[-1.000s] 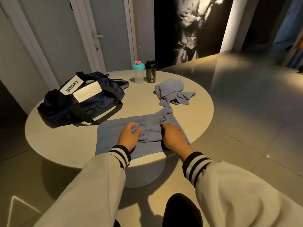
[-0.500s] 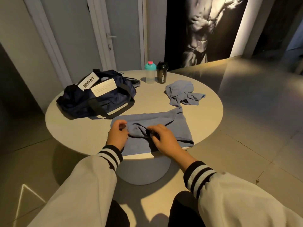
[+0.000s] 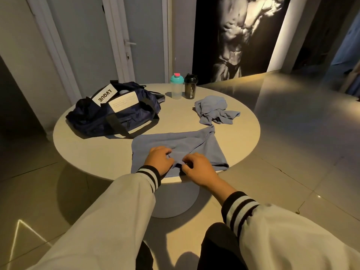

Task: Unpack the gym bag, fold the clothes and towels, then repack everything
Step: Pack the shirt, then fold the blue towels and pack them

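Cloth point(image 3: 194, 145) lies spread mid-frame on the counter point(image 3: 87, 149). My left hand point(image 3: 158, 161) and right hand point(image 3: 199, 169) both have fingers curled, pinching a bunched fold at its near edge. Soft, light, floppy; best taken by the hem or corners. Bag point(image 3: 116, 114) upper left, crumpled cloth point(image 3: 214, 112) upper right.

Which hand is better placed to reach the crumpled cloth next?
Right, probably. The crumpled cloth sits rightward on the table, nearer the right hand; the left hand, also pinching the flat cloth, would cross over.
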The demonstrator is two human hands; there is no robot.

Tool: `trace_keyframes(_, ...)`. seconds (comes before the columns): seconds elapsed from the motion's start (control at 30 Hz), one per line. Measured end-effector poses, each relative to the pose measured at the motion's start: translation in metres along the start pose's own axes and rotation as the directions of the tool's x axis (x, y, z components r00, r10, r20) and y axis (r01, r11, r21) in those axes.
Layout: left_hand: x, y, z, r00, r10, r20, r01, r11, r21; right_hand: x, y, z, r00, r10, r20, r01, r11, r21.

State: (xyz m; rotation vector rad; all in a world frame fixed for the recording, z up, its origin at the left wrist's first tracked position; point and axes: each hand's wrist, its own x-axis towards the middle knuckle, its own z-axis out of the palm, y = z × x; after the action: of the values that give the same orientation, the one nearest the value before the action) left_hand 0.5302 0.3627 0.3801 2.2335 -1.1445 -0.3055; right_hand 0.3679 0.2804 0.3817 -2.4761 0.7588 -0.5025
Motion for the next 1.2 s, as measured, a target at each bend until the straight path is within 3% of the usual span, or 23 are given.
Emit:
trace_keyframes(0.1,-0.006,-0.002,-0.011,0.993,0.009,-0.114,-0.023,0.992,-0.12,0.003,-0.006,0.005,1.0,-0.023,-0.018,0.022,0.998,-0.057)
trace_keyframes(0.27,-0.016,-0.02,-0.047,0.964,-0.145,-0.221,0.062,0.937,-0.344,0.009,-0.024,0.016,0.995,-0.093,0.047,0.1,0.981,-0.165)
trace_keyframes(0.43,-0.04,-0.05,-0.049,0.989,-0.066,-0.129,0.043,0.983,-0.177,0.011,-0.039,0.026,0.992,-0.109,0.06,0.117,0.981,-0.157)
trace_keyframes(0.6,-0.055,-0.06,-0.045,0.983,-0.04,-0.18,0.019,0.993,-0.115,0.011,-0.049,0.04,0.987,-0.151,0.051,0.158,0.971,-0.181)
trace_keyframes(0.73,-0.062,-0.054,-0.057,0.961,-0.121,-0.249,0.028,0.937,-0.347,0.003,-0.047,0.047,0.971,-0.204,-0.123,0.196,0.978,-0.074)
trace_keyframes(0.8,-0.067,-0.055,-0.062,0.959,-0.134,-0.25,0.025,0.917,-0.399,-0.003,-0.048,0.05,0.96,-0.244,-0.139,0.244,0.97,-0.017)
trace_keyframes(1.03,-0.081,-0.065,-0.052,0.998,-0.038,-0.051,0.03,0.988,-0.152,-0.002,-0.048,0.046,0.967,-0.233,0.105,0.238,0.97,-0.039)
trace_keyframes(1.2,-0.083,-0.062,-0.052,0.999,-0.044,0.002,0.044,0.999,-0.017,-0.003,-0.045,0.043,0.981,-0.194,0.023,0.195,0.978,-0.074)
